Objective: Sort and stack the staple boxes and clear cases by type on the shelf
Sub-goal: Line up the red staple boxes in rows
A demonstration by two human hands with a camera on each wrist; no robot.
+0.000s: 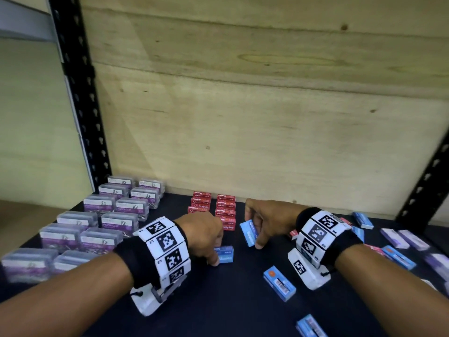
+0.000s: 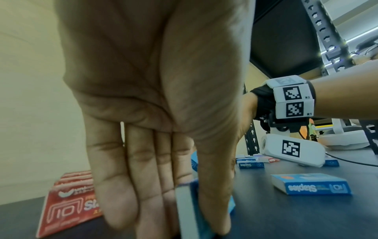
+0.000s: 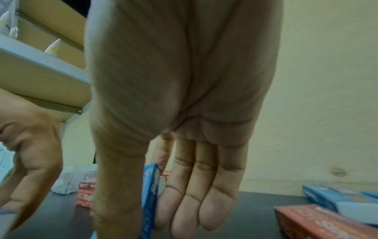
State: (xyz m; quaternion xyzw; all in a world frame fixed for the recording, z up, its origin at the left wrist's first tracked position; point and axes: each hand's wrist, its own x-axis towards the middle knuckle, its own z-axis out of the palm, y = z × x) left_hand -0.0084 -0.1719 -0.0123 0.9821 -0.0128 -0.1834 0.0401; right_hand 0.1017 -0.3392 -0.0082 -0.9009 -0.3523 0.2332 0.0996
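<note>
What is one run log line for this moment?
left hand: pinches blue staple box on shelf | right hand: holds blue staple box lifted, tilted

head cam looks down at dark shelf (image 1: 233,300); wrist cams sit low under palms, super close, both catch red staple boxes (image 2: 67,205)

The left hand (image 1: 202,233) hides part of its blue box (image 1: 225,254); the clear cases (image 1: 73,235) blur, labels unreadable.

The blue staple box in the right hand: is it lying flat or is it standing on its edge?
On edge. The right hand pinches the blue box tilted up, thumb on one broad face, fingers behind.
</note>
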